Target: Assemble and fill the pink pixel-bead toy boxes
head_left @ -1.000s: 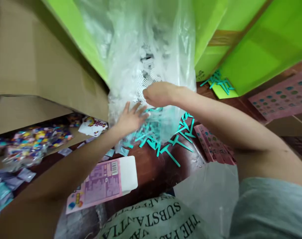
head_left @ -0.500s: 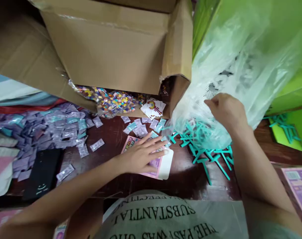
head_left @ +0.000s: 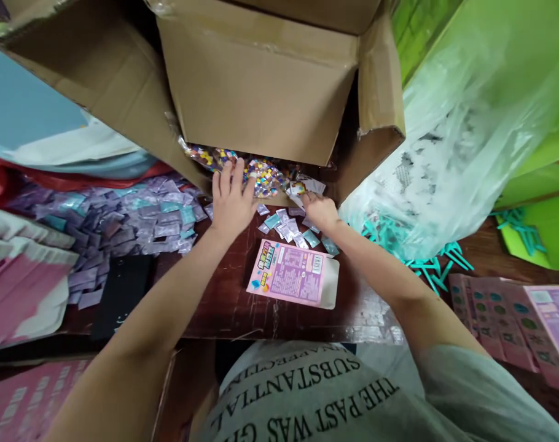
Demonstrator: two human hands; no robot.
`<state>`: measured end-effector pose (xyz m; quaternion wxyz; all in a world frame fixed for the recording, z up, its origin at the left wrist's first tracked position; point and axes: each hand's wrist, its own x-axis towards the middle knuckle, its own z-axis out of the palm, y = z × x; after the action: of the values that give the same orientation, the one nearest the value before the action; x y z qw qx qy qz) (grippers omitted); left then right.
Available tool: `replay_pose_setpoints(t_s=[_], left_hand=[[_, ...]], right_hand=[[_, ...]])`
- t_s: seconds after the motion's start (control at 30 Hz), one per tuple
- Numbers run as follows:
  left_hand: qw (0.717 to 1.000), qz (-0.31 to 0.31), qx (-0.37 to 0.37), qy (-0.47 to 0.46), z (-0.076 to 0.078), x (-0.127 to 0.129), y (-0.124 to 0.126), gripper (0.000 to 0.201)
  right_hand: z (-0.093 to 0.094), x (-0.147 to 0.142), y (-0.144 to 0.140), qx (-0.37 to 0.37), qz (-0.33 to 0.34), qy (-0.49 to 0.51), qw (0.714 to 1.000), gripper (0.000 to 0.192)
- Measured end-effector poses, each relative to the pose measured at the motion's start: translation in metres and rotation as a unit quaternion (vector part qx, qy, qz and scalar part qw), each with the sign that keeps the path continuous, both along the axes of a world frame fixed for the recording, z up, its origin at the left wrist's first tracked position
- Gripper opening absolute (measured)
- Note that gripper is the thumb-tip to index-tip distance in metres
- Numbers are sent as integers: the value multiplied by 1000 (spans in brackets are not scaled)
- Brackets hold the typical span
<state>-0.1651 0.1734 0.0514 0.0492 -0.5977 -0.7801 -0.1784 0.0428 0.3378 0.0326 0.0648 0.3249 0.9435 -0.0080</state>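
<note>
My left hand (head_left: pixel 231 199) lies flat with spread fingers, its fingertips on a clear bag of multicoloured beads (head_left: pixel 261 174) at the mouth of a big cardboard box (head_left: pixel 261 86). My right hand (head_left: pixel 320 210) reaches beside it and pinches a small white card with a pixel picture (head_left: pixel 303 186). Small silvery and teal sachets (head_left: pixel 286 225) lie scattered on the dark wooden table between both hands. A flat pink printed carton (head_left: pixel 292 280) rests just in front of them.
A heap of purple sachets (head_left: pixel 123 218) covers the left. A clear plastic bag (head_left: pixel 449 159) holding teal plastic pieces (head_left: pixel 422 258) leans at the right against green boxes (head_left: pixel 537 202). Pink cartons (head_left: pixel 514 319) are stacked at right, more at left (head_left: pixel 21 282). A black phone (head_left: pixel 120 294) lies nearby.
My right hand let go of the clear plastic bag and moved left to the white card. My left hand left the pink carton and went forward to the bead bag. View shifted left.
</note>
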Motion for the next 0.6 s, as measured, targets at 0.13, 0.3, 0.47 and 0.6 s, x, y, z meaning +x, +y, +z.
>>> replay_pose_setpoints(t_s=[0.13,0.3,0.47,0.6], left_hand=[[997,-74,24,-28,4,-17,7,46],[974,13,158,-164,-3,-28,6,17],[908,28,237,-345,8,-53,-19,21],[864,143,319,-362,15,-75,-69,27]], right_hand=[[9,13,1,25,-28,23,999,43],[4,22,14,-1,-65,158,985,24],[-1,26,29,-117,-21,241,963,13],[10,28,24,-108,-8,310,944,10]])
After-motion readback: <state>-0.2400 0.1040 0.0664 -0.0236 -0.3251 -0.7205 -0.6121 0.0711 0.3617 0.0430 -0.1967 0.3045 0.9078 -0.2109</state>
